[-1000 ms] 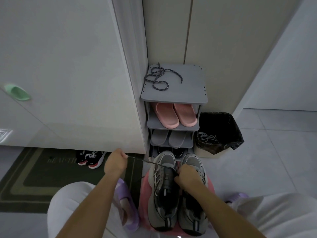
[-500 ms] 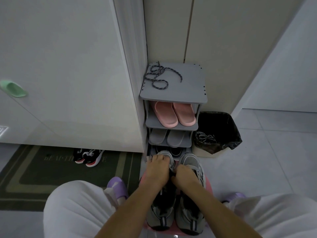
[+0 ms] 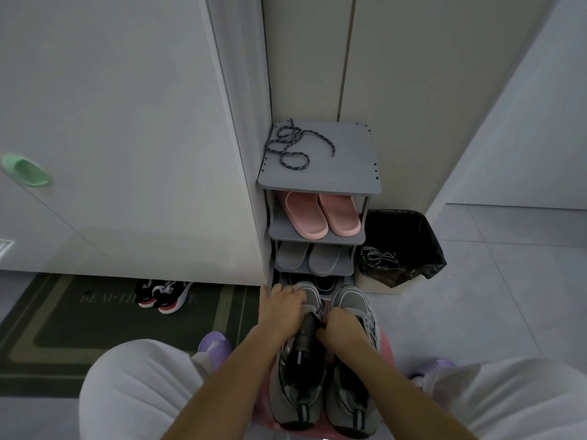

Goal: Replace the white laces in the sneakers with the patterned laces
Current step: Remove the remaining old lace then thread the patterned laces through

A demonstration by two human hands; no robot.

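Two grey and black sneakers stand side by side on a pink stool point(image 3: 387, 346) between my knees: the left sneaker point(image 3: 298, 385) and the right sneaker point(image 3: 352, 404). My left hand point(image 3: 281, 308) lies over the front lacing area of the left sneaker, fingers curled. My right hand point(image 3: 338, 328) pinches at that shoe's tongue, beside the left hand. What the fingers grip is hidden. A patterned dark lace point(image 3: 292, 146) lies coiled on top of the grey shoe rack point(image 3: 343, 173). White laces point(image 3: 379, 257) rest in the black-lined bin point(image 3: 413, 236).
The rack holds pink slippers point(image 3: 322, 214), grey slippers point(image 3: 308, 257) and dark shoes below. A white cabinet wall point(image 3: 127, 138) stands on the left, with a green doormat point(image 3: 47, 328) and black-red sneakers point(image 3: 163, 295) under it. Purple slippers point(image 3: 214, 346) are on my feet.
My left hand, a second ago out to the left pulling a lace taut, has come back to the left sneaker and now rests on its front. My right hand stayed at the tongue.
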